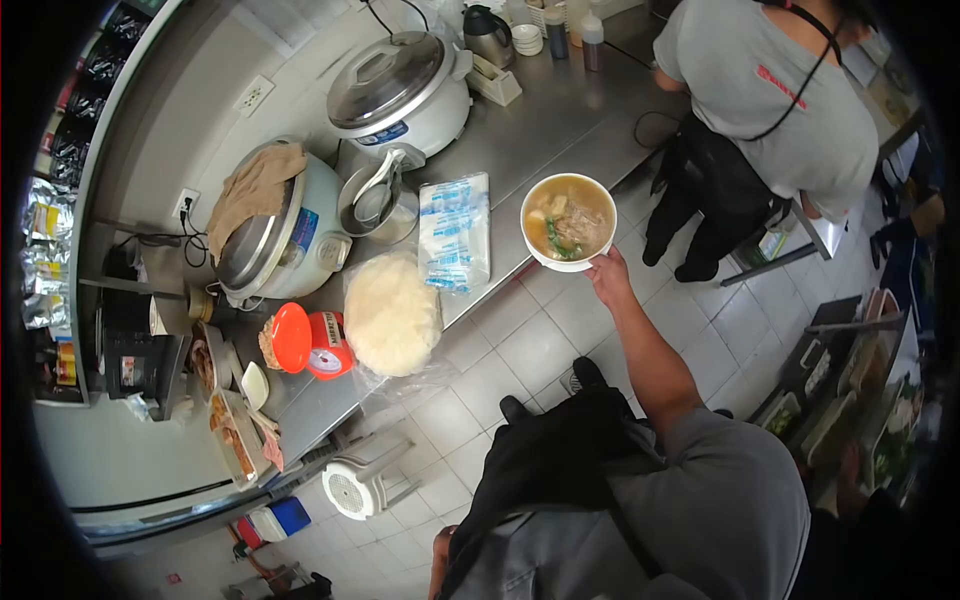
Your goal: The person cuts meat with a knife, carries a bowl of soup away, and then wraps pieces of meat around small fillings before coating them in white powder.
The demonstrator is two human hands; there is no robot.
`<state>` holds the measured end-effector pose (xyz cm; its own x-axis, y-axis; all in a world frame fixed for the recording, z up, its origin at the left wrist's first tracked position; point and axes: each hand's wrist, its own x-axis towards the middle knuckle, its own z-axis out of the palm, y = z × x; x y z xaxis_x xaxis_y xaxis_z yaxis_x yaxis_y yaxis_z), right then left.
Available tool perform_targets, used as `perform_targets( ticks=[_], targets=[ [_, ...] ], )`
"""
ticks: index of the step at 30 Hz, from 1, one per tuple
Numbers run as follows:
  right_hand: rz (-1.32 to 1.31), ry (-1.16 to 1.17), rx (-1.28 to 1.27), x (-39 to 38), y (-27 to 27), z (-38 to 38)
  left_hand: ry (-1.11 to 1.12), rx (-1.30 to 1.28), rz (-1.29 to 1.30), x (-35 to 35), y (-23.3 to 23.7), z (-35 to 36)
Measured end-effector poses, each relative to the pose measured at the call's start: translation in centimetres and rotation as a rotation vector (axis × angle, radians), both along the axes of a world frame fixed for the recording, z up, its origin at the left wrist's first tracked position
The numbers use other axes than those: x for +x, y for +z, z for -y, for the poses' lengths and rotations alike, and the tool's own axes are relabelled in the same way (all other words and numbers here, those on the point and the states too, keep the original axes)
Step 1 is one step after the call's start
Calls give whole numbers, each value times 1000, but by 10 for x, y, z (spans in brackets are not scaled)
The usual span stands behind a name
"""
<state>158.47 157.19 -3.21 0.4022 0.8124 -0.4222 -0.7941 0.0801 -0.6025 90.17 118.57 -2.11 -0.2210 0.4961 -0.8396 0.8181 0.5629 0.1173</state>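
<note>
My right hand (607, 278) grips the near rim of a white bowl (532, 252). In the bowl is brown soup (570, 197) with pieces of meat and chopped greens. The bowl is held out at arm's length, by the edge of the steel counter (560, 110). My left hand (441, 546) hangs low beside the black apron (540, 470), partly cut off, and its fingers cannot be made out. Left of the bowl on the counter lies a pack of clear plastic bags with blue print (455, 230). Next to it is a large pale mound in plastic (393, 315).
Two rice cookers (400, 95) (285, 230) stand along the wall, with a metal pot (385, 210) between. An orange scale (327, 345) and food trays (240, 440) are farther left. A co-worker in grey (770, 90) stands at the right. A white stool (355, 487) is below the counter.
</note>
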Motion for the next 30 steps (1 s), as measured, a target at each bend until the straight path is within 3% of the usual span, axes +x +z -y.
perform_targets(
  ticks=[3, 8, 9, 11, 14, 18, 22, 30],
  targets=[
    [-18, 33, 4, 11, -8, -13, -166, 184, 26, 20, -10, 29],
    [3, 141, 2, 27, -6, -21, 120, 151, -3, 55, -10, 48],
    [73, 201, -96, 31, 1, -22, 157, 159, -3, 62, -10, 50],
    [216, 321, -293, 34, 19, -22, 186, 210, -20, 74, -18, 51],
    [314, 393, -281, 34, 20, -28, 188, 236, 5, 89, -28, 55],
    [250, 279, -332, 17, 22, -40, 133, 244, -1, 105, -42, 54],
    [162, 168, -367, -5, 39, -57, 437, 218, -14, 126, -42, 48],
    [173, -92, -436, -17, 16, -119, 447, 283, 33, 138, -48, 61]
  ],
)
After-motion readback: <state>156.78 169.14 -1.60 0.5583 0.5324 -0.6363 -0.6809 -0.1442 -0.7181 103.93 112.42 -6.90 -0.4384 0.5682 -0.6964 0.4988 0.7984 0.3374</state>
